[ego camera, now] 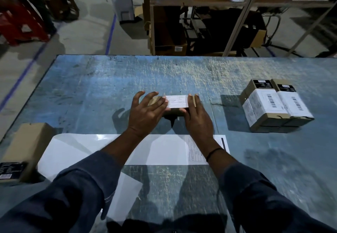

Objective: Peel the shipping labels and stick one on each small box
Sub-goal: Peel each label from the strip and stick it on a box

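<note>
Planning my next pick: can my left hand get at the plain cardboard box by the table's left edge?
Probably yes. The left hand rests on the centre box, and only the flat label sheet lies between it and that cardboard box.

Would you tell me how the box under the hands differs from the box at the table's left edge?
The box under the hands carries a white label on top; the left-edge box shows bare brown card there. The left hand and right hand rest on the box under the hands; no hand touches the left-edge box. Both are small brown cartons lying on the table.
</note>
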Demonstrator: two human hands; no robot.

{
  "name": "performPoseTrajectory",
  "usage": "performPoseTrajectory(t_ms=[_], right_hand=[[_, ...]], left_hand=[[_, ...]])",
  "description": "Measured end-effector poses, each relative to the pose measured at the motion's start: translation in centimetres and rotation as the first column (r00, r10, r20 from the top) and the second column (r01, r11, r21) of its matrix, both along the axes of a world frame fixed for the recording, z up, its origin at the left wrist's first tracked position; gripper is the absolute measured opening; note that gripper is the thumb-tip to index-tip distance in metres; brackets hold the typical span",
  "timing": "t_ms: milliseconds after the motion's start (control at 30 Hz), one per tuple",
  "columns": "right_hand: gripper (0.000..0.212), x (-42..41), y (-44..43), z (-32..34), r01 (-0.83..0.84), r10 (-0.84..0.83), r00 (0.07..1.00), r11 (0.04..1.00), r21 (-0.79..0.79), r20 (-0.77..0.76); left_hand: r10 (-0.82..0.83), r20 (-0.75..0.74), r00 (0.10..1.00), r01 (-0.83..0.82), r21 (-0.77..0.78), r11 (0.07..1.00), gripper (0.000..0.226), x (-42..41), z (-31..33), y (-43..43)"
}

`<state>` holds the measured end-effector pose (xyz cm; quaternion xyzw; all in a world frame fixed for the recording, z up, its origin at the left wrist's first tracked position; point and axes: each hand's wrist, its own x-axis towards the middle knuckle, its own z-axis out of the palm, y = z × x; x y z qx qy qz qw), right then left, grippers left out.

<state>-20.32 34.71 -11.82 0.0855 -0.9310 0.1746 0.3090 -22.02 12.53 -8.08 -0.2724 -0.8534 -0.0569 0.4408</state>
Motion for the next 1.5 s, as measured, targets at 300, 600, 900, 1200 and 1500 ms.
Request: performPoseTrajectory(t_ms=[300, 600, 900, 1200, 1500], right_hand=[[0.063, 0.8, -2.1, 2.4, 0.109, -0.075, 0.993, 0.896, -0.431, 0.094], [0.053, 0.6, -3.4, 3.4, 0.128, -0.029, 0.988, 0.711, -0.691, 0.152], [0.035, 0.7, -0.5, 3.1, 0.065, 0.214, 0.959, 0.471, -0.880, 0.185], [0.039, 0.2, 0.9, 3.5, 0.141, 0.371, 0.903, 0.218, -0.966, 0.215], [0.067, 0.1, 2.3, 4.0, -0.171, 0.175, 0.917, 0.984, -0.041, 0.358]], left_hand=[[0.017, 0.121, 0.993, -0.051, 0.287, 0.956, 0.015, 0.8, -0.4, 0.7], [0.017, 0.252, 0.968, -0.132, 0.448, 0.884, 0.016, 1.4, -0.6, 1.5], [-0.016, 0.340, 0.940, -0.165, 0.497, 0.852, 0.021, 1.3, -1.2, 1.3], [-0.035, 0.368, 0.929, -0.162, 0.492, 0.855, 0.023, 1.1, -1.2, 1.0], [-0.006, 0.371, 0.929, -0.069, 0.188, 0.980, 0.038, 0.4, -0.1, 0.6]])
